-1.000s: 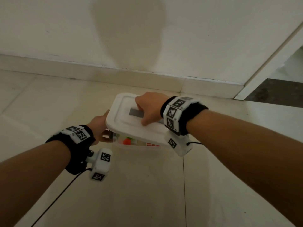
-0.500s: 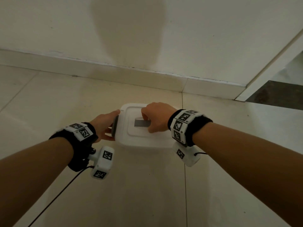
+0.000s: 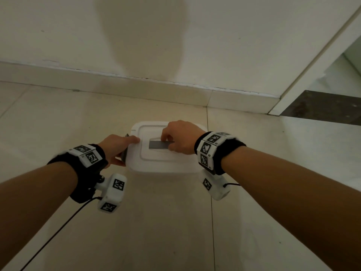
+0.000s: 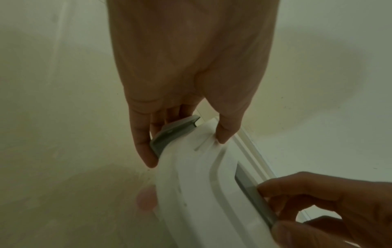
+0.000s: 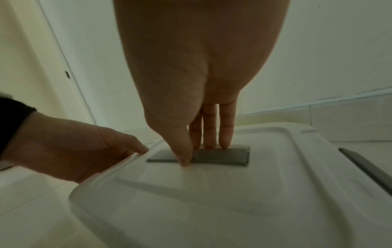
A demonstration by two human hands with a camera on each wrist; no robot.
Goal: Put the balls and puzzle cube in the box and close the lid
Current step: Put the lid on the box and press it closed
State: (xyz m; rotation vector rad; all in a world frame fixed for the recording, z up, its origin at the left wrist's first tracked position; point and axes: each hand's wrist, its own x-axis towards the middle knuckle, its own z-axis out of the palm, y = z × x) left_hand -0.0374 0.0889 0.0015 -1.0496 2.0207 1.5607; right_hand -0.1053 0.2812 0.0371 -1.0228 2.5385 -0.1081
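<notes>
A white box stands on the tiled floor with its white lid (image 3: 156, 163) lying flat on it. The balls and puzzle cube are hidden under the lid. My right hand (image 3: 169, 140) pinches the grey handle (image 5: 222, 156) in the middle of the lid, thumb on its near edge and fingers on its far edge. At the box's left end my left hand (image 3: 125, 149) holds the grey latch (image 4: 169, 134). Its fingers curl behind the latch and its thumb presses on the lid's rim. A second grey latch (image 5: 364, 167) shows at the right end.
The wall and its skirting board (image 3: 136, 85) run close behind the box. A door frame (image 3: 312, 71) and a dark threshold (image 3: 322, 106) lie at the far right. A black cable (image 3: 58, 231) hangs from my left wrist.
The lid was tilted above the box with coloured things showing under it; it now lies flat. My left hand moved from the box's side to the left latch, thumb onto the rim.
</notes>
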